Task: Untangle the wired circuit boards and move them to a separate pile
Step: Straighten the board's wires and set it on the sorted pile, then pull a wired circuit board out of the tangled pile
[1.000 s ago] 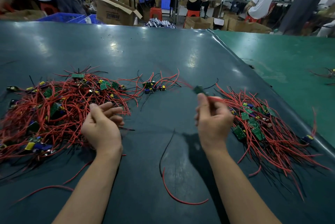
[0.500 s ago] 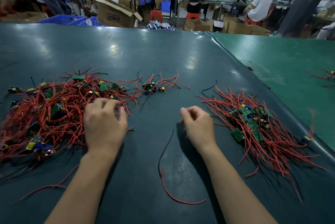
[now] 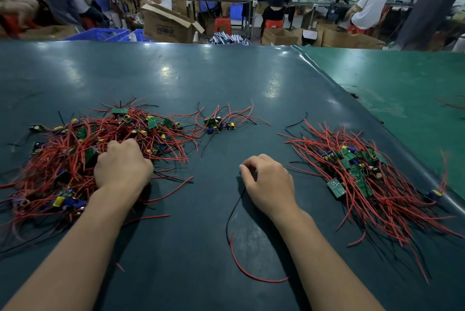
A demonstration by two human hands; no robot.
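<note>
Tangled pile (image 3: 83, 157) of red-wired circuit boards: under and beyond the left hand (image 3: 123, 167), whose fingers curl down into the wires; what they grip cannot be told. Sorted pile (image 3: 364, 174): just beyond the right hand (image 3: 269, 182) on its outer side, apart from it. Right hand: loosely curled, holding nothing, resting on the dark mat (image 3: 226, 79). Small cluster (image 3: 219, 123): ahead, between both hands. Loose red wire (image 3: 249, 273): by the right forearm.
</note>
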